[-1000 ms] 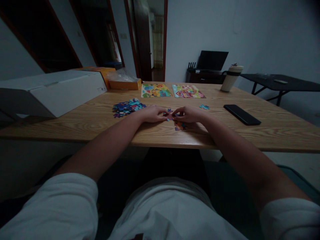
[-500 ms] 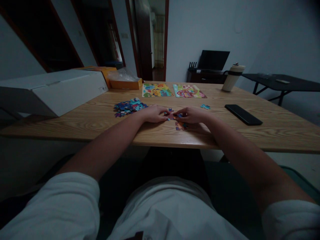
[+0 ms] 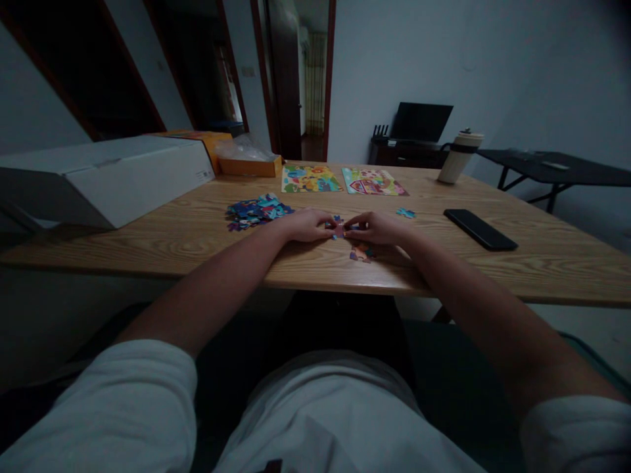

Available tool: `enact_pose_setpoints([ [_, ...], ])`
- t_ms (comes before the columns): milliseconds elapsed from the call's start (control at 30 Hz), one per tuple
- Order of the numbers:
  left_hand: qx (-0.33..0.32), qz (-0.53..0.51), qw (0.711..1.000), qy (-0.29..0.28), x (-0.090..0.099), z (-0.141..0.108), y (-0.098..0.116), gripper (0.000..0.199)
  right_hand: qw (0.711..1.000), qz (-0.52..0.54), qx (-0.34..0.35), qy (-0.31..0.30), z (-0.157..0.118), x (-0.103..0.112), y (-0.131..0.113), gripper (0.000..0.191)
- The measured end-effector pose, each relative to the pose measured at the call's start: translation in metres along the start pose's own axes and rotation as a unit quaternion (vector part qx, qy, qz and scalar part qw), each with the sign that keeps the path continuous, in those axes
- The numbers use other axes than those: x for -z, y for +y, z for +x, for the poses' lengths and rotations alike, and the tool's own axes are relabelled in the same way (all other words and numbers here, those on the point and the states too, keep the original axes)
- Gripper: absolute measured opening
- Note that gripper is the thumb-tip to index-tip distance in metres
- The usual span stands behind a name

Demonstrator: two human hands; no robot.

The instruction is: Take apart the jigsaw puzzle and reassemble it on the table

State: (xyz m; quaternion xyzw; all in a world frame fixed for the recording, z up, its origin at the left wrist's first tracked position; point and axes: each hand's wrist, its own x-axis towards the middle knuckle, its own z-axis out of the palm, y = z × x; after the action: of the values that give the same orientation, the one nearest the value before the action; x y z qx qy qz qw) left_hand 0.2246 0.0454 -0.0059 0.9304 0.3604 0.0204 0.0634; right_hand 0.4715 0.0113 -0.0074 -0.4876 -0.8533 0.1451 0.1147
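Between my two hands lies a small purple-pink jigsaw puzzle piece (image 3: 338, 229) with blue bits at its edges. My left hand (image 3: 309, 225) rests on the table with its thumb and fingers closed on the piece's left side. From the right, my right hand (image 3: 378, 228) closes its fingertips on the other side of it. Just below my right hand lie orange and brown joined puzzle pieces (image 3: 361, 253), partly under its shadow. A heap of blue puzzle pieces (image 3: 256, 211) sits beyond my left forearm. One light-blue puzzle piece (image 3: 405, 213) lies apart to the right.
Two colourful picture sheets (image 3: 311, 179) lie towards the far edge of the wooden table. A black phone (image 3: 480, 228) and a cream tumbler (image 3: 460, 157) stand to the right. At the left are a large white box (image 3: 142, 177) and an orange box (image 3: 249, 167) with clear plastic.
My right fingers have come in closer to the piece at my left fingertips. The joined orange pieces now sit slightly lower right, separate from it. The view has shifted a little.
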Motion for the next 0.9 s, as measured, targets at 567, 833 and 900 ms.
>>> enact_pose_setpoints([
  [567, -0.034, 0.025, 0.998, 0.037, -0.004, 0.000, 0.009, 0.044, 0.999, -0.048, 0.004, -0.013, 0.000, -0.004, -0.010, 0.045],
  [833, -0.048, 0.004, 0.999, 0.011, 0.002, -0.003, 0.011, 0.038, 0.999, -0.003, -0.025, -0.028, -0.005, 0.004, 0.012, 0.061],
  [900, -0.043, -0.004, 0.999, 0.000, 0.004, -0.004, 0.010, 0.040, 0.999, 0.001, -0.031, -0.032, -0.004, 0.005, 0.018, 0.057],
])
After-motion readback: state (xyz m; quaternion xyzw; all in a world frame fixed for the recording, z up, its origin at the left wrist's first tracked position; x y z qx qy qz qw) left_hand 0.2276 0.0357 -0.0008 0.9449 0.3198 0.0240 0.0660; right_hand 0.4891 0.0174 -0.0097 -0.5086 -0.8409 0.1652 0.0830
